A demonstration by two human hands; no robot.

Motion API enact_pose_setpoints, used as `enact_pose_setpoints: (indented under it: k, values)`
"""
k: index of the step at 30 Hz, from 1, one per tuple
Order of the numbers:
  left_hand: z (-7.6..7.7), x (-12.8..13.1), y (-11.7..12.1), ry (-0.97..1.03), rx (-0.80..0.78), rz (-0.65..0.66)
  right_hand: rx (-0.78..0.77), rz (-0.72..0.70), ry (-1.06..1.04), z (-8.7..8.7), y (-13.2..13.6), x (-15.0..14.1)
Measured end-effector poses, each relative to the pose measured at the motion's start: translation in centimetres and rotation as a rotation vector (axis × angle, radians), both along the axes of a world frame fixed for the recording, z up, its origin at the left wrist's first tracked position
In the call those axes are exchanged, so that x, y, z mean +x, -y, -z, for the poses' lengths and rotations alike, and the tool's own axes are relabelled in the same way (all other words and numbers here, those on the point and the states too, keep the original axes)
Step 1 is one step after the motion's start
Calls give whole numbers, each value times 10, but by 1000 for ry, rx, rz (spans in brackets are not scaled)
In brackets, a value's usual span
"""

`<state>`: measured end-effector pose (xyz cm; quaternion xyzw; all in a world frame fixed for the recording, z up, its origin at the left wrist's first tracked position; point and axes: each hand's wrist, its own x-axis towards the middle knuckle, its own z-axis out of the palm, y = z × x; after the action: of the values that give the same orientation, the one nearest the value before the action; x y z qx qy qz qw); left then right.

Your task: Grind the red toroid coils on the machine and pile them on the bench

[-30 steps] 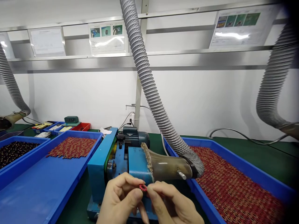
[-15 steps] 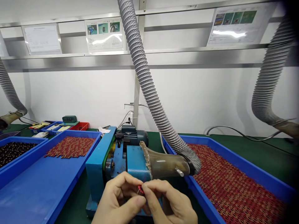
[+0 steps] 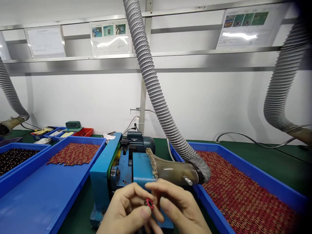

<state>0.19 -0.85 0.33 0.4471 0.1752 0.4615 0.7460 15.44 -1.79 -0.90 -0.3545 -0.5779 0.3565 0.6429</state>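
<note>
We pinch the red wound ring (image 3: 149, 203) in our left hand (image 3: 126, 211) fingertips (right hand (image 3: 180, 208) loosely open beside it), square before the blue grinder (image 3: 126, 169).

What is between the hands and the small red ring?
Nothing visible. The left hand pinches the small red ring between thumb and fingers, and the right hand is beside it, in front of the blue machine.

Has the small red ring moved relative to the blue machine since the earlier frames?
Yes. The red ring sits lower against the blue machine, nearer the camera, pinched by the left hand.
</note>
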Motion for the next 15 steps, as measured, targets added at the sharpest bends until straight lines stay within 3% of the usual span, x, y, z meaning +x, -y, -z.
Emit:
enact_pose_setpoints:
  k: [3, 6, 8, 12, 15]
  values:
    - [5, 0, -2, 4, -1, 71, -64, -93, -12, -1, 1, -2]
    - [7, 3, -2, -14, -9, 94, -166, -408, -252, -3, 0, -11]
    - [6, 5, -1, -29, -9, 73, -217, -515, -425, -5, -1, -15]
    - [2, 8, 2, -40, -48, 17, -174, -423, -679, -8, -4, -7]
    - [-1, 7, 3, -44, -36, -39, -89, -229, -477, -8, -4, 2]
